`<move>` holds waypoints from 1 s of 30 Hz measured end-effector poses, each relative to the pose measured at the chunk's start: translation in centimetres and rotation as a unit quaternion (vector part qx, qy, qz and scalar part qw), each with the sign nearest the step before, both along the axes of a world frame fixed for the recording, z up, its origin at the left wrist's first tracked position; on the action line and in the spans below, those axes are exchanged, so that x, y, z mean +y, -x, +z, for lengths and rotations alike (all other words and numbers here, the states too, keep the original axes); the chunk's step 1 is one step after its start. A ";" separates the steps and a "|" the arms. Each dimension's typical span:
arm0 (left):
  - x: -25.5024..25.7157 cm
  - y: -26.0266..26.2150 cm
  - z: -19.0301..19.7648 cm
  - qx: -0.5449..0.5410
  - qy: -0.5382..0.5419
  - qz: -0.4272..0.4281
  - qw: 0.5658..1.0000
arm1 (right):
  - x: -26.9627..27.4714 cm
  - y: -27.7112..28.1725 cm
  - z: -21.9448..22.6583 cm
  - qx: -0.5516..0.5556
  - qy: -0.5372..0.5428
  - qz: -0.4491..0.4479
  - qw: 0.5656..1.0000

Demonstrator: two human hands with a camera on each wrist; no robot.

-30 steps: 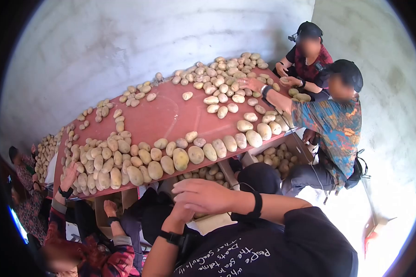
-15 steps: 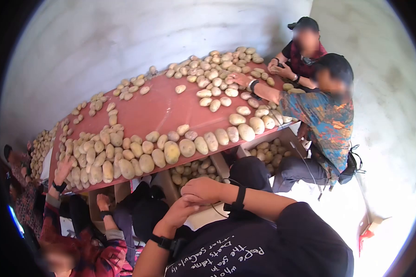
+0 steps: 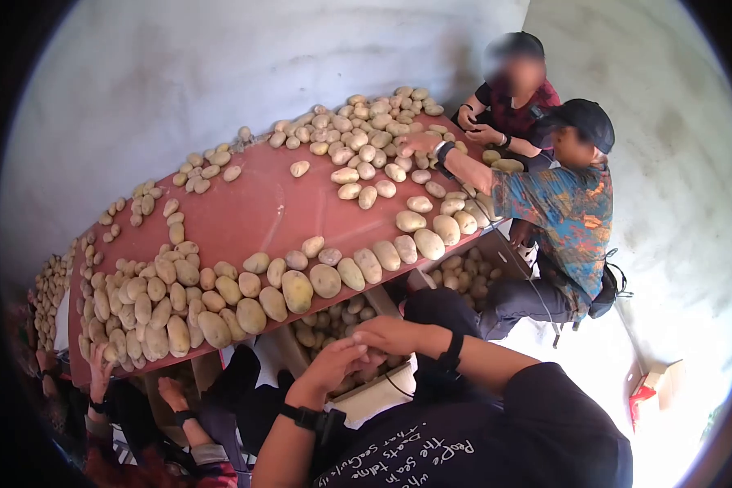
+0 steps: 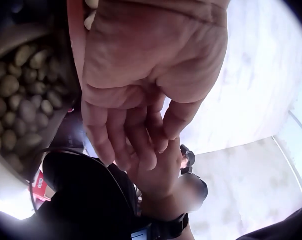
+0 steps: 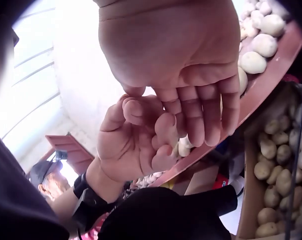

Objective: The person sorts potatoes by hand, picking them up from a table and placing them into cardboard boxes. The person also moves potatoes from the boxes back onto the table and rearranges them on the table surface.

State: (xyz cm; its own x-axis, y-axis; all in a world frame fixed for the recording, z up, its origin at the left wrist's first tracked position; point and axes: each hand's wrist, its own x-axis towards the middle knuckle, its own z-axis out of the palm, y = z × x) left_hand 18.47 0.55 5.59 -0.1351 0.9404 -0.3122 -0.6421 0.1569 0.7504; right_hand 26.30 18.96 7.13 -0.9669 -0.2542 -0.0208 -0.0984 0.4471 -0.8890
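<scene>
Head view: a red table (image 3: 236, 211) carries potatoes (image 3: 171, 293), massed at the near left, lined along the near edge and heaped toward the far right. Beneath that edge, a middle box (image 3: 289, 346) holds many more potatoes, partly hidden by the wearer's hands, and a right-hand box (image 3: 509, 259) holds another batch in a loose pile. A third box (image 3: 207, 370), farther left, is mostly hidden; how full it is cannot be told. The left hand (image 3: 332, 368) and right hand (image 3: 389, 335) overlap in front of the middle box, neither gripping a potato. At the right, a seated person in a patterned shirt (image 3: 553, 207) rests a hand among the potatoes. Left wrist view: the left hand's fingers hang slightly bent and close together, pinching nothing, the other forearm behind them; to one side, a box full of potatoes (image 4: 51, 125) stands below the table edge. Right wrist view: the right hand's fingers are nearly straight and side by side, while the left hand is palm up with its fingers loosely bent. Whether the two hands touch cannot be told. Beside them, a cardboard box (image 5: 249, 200) contains potatoes piled on one another, below the table.
</scene>
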 end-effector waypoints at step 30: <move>7.1 2.1 -6.9 0.479 0.118 -0.218 0.842 | 19.2 34.5 0.9 -0.185 -0.598 -0.079 0.776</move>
